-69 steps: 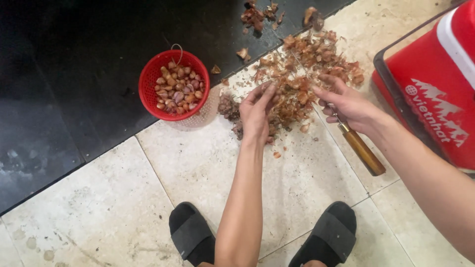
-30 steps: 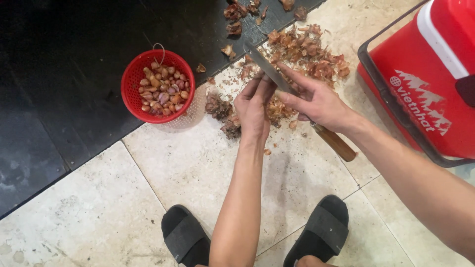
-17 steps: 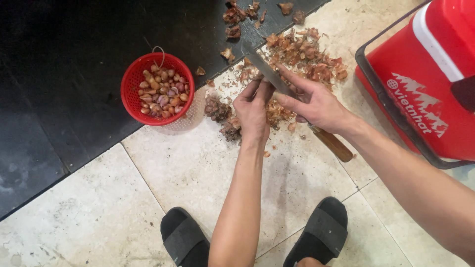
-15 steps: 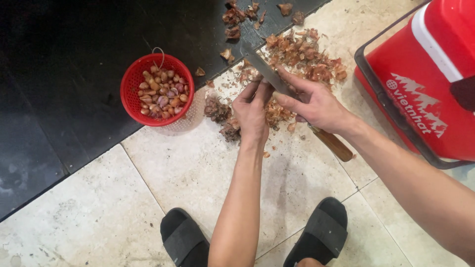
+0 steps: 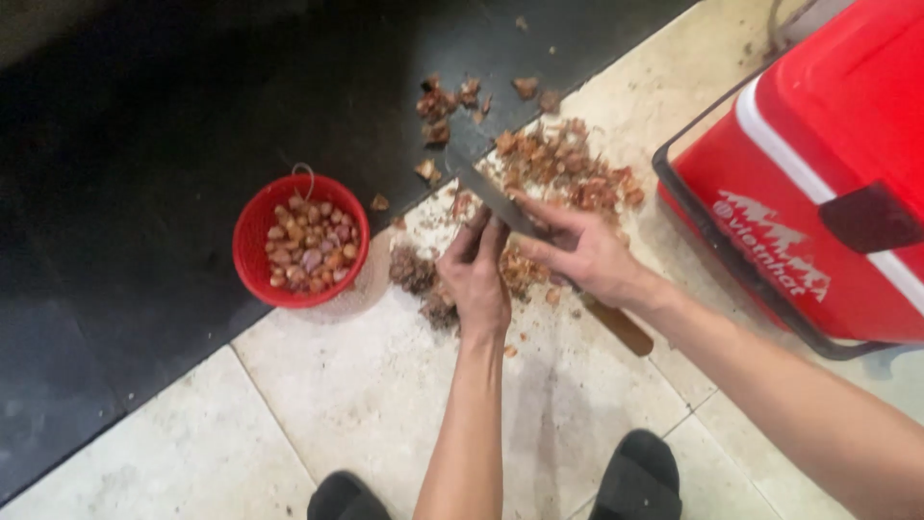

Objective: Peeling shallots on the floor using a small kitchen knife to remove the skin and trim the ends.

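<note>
Head view: wooden-handled knife (image 5: 500,197), papery peels (image 5: 563,173).

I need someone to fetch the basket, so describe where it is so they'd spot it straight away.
Start at the big red cooler box on the right, then look left past the heap of brown peelings. The small round red plastic basket holds peeled shallots and sits on the dark floor.

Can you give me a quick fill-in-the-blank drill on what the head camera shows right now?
1. The right hand grips a ____ with a wooden handle.
2. The round basket holding small peeled bulbs is coloured ____.
3. The left hand sits ____ the basket and the right hand.
4. The big red cooler box stands on the ____ side of the picture.

Missing words: knife; red; between; right
</note>
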